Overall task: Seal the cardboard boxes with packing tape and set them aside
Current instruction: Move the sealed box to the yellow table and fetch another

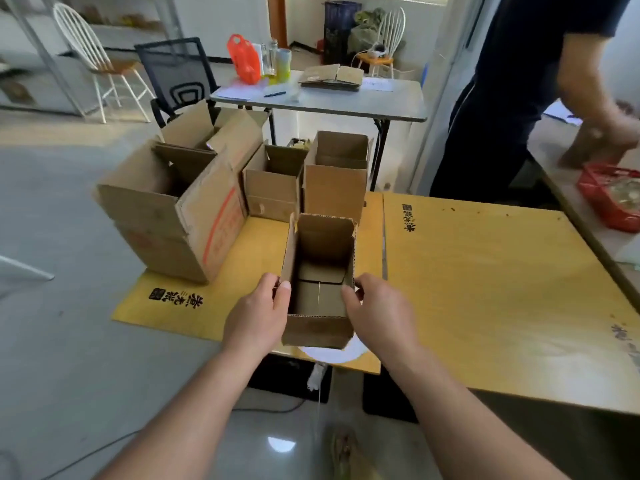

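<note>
Both hands hold one small cardboard box (323,240) at the near edge of the yellow sheet (485,289) that covers the work table. The box stands upright with its top open, and inside it the bottom flaps meet along a thin seam. The left hand (258,315) grips the left wall, with the thumb hooked over the rim and the other fingers on the outside. The right hand (379,311) grips the right wall in the same way, so each hand is clamped on the box.

Behind the small box a tall open box (336,192) stands just beside a lower open box (272,190). To the left of them a large open box (162,220) with red print sits at the corner of the yellow sheet, its flaps up.

Further back there is a grey folding table (363,105) which carries an orange jug (244,58) and some flattened cardboard (332,77). A black mesh chair (180,74) stands beside it. On the right a second person in dark clothes (502,98) bends over another table, near a red basket (609,199)
</note>
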The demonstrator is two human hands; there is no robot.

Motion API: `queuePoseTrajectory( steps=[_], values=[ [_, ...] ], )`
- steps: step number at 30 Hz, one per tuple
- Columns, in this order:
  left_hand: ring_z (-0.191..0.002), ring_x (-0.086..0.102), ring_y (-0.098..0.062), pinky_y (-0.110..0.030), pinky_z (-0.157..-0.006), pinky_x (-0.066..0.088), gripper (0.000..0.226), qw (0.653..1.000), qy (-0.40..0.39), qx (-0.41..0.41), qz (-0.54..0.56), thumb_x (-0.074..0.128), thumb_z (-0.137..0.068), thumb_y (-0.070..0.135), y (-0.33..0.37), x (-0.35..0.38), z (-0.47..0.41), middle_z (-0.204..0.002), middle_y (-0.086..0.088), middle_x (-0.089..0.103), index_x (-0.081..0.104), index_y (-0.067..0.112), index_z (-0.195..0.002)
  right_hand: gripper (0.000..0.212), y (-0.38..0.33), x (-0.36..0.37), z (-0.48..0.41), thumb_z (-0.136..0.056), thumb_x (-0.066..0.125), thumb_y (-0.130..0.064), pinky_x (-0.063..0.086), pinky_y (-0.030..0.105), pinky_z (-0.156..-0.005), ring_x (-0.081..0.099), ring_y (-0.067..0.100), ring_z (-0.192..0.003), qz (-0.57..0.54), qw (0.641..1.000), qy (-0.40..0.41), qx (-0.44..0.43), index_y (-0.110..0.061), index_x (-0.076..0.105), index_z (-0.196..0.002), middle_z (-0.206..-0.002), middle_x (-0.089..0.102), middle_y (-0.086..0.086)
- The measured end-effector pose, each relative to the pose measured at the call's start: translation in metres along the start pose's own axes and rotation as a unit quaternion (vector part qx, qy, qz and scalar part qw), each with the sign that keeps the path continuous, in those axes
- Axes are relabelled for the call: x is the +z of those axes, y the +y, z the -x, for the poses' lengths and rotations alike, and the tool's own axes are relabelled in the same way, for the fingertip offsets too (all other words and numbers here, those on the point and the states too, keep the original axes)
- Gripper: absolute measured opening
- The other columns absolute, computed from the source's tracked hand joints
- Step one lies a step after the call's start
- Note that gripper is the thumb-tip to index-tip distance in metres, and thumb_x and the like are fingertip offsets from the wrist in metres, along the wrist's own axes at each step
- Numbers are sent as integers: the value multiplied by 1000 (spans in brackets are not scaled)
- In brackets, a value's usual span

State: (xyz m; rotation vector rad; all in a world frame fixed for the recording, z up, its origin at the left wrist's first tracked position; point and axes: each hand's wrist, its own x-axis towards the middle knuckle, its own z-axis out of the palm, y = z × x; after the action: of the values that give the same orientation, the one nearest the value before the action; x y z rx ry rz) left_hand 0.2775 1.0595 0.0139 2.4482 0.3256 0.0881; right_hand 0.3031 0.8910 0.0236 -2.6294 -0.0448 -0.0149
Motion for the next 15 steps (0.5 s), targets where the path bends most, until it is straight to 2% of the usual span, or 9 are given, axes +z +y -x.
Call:
queuePoseTrajectory(
  steps=[6, 11, 15],
  values=[
    [-87, 56, -38, -40, -71, 45, 18, 999, 19, -27, -29, 33, -102, 35, -19, -13, -51, -85, -12, 59, 38, 20, -93, 28, -28, 25, -57, -96, 45, -34, 44, 33, -64, 57, 27, -80, -16, 998, -28, -44, -9, 59, -99, -91, 64, 6],
    [-85, 56, -40, -42, -69, 45, 20, 999, 19, -41, -30, 34, -102, 33, -21, -16, -99, -76, -9, 53, 35, 18, -89, 29, -41, 39, -108, -96, 44, -36, 37, 31, -60, 53, 27, -77, 0, 998, -34, -47, -11, 58, -97, -91, 63, 5],
    [-93, 56, -42, -40, -67, 39, 21, 996, 23, -64, -50, 34, -102, 33, -26, -13, -132, -95, -21, 64, 37, 16, -89, 27, -45, 54, -139, -96, 44, -34, 43, 33, -63, 57, 29, -80, -1, 998, -51, -41, -11, 58, -98, -91, 64, 6]
  ],
)
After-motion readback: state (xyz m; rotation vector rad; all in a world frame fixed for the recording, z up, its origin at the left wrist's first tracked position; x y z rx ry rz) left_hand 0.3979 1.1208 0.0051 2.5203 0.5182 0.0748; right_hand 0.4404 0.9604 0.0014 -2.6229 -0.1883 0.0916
